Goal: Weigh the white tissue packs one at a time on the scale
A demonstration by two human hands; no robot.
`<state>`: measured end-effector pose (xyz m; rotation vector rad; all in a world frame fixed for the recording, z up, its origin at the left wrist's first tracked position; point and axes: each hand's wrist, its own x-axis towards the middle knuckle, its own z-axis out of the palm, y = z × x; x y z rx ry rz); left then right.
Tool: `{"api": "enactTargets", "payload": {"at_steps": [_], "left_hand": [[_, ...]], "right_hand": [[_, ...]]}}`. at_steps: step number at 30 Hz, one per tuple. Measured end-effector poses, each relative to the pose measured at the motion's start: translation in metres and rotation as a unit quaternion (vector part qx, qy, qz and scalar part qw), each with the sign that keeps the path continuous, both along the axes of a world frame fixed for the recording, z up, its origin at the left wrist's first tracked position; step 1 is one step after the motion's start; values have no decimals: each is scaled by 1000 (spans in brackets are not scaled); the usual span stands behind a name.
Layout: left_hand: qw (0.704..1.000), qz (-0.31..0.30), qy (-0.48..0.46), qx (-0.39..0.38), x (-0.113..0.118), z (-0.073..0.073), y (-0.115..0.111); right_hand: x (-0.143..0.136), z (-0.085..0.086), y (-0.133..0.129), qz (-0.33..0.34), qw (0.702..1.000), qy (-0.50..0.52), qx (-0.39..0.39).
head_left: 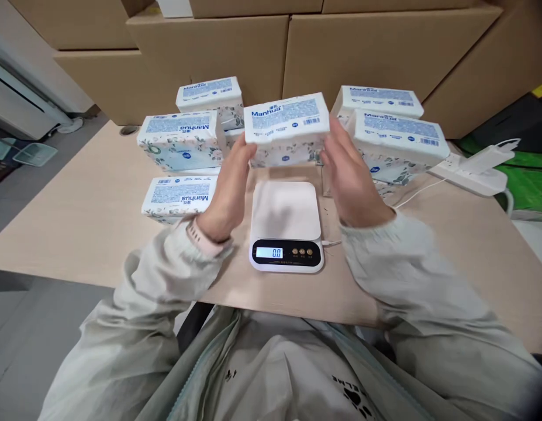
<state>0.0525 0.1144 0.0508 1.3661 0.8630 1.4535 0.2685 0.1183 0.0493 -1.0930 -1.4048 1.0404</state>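
Between my two hands is a white and blue tissue pack (285, 131) marked Manhua, raised just behind the kitchen scale. My left hand (230, 190) presses its left end, and my right hand (347, 175) presses its right end. The white digital scale (286, 210) lies below, its platform bare and its lit display reading 0.0. Left of my left hand sit several similar packs, including a front one (180, 194) and a stacked one (183, 140). Right of my right hand another tissue pack (397, 143) lies on top of others.
Large cardboard boxes (209, 52) line the back edge of the wooden table (99, 204). At the right, a white power strip (476, 174) has a charger plugged in, and a thin cable runs toward the scale. A round cable hole (129, 130) is at the back left.
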Motion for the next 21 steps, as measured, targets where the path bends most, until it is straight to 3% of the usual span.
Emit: {"api": "enactTargets", "payload": {"at_steps": [3, 5, 7, 12, 17, 21], "left_hand": [[998, -50, 28, -23, -6, 15, -69], [997, -49, 36, -57, -8, 13, -101], [994, -45, 35, -90, -11, 4, -120], [991, -42, 54, -111, -19, -20, -132], [993, -24, 65, -98, -28, -29, -130], [994, 9, 80, -68, -31, -38, -120]], "right_hand": [[5, 9, -69, 10, 1000, -15, 17], [6, 1, -103, 9, 999, -18, 37], [6, -15, -126, 5, 999, -13, 41], [4, -50, -147, 4, 1000, 0, 5], [9, -58, -142, -3, 1000, 17, 19], [22, -64, -136, -55, 998, -2, 42]]}}
